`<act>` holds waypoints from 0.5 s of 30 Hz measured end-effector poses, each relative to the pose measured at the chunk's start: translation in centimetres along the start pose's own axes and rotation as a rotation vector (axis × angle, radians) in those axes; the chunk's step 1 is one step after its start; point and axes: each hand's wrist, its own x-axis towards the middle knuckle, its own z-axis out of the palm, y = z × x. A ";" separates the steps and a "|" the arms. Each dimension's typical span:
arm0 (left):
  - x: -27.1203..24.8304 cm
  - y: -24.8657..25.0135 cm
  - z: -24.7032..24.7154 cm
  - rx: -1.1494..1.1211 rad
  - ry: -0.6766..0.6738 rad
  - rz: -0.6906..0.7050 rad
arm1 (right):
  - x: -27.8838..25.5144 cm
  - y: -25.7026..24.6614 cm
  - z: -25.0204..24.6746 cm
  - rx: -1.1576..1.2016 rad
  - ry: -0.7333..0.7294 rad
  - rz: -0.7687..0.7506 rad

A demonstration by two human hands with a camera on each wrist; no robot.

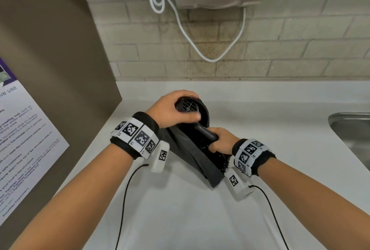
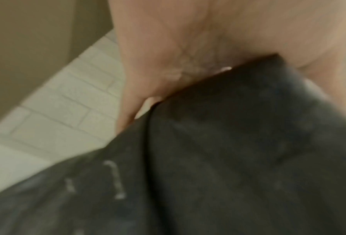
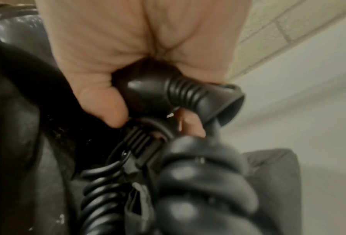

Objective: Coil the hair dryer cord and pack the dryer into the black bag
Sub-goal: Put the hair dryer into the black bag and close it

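Observation:
The black hair dryer (image 1: 203,113) lies on the black bag (image 1: 192,155) on the white counter, its rear grille facing up. My left hand (image 1: 174,109) grips the dryer's barrel around the grille. My right hand (image 1: 218,139) grips the handle; in the right wrist view the handle end (image 3: 147,92) sticks out of my fist, with the coiled cord (image 3: 101,198) bunched just below it. The cord (image 1: 223,162) sits in the bag's folds beside my right wrist. Bag fabric (image 2: 228,159) fills the left wrist view under my palm. How far the dryer is inside the bag I cannot tell.
A steel sink (image 1: 352,129) is set into the counter (image 1: 200,219) at the right. A brick wall stands behind, with a white cable (image 1: 210,57) looping down from a wall unit. A brown panel with a poster (image 1: 24,139) bounds the left side.

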 end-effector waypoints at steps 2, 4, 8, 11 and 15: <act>-0.3 -0.7 0.0 0.110 -0.081 0.029 | 0.1 0.1 0.3 0.006 -0.014 -0.002; -0.3 -1.2 0.1 0.198 -0.034 0.039 | 0.1 0.2 0.5 0.016 -0.029 -0.020; -0.2 -2.0 -0.1 0.257 0.028 0.019 | 0.0 -0.3 0.6 0.005 -0.170 0.002; -0.3 -2.7 -0.6 0.216 0.049 -0.008 | -0.2 0.0 0.4 -0.052 -0.297 0.078; -0.2 -4.0 -1.4 0.187 0.095 -0.042 | -1.0 0.7 -0.3 -0.408 -0.326 0.081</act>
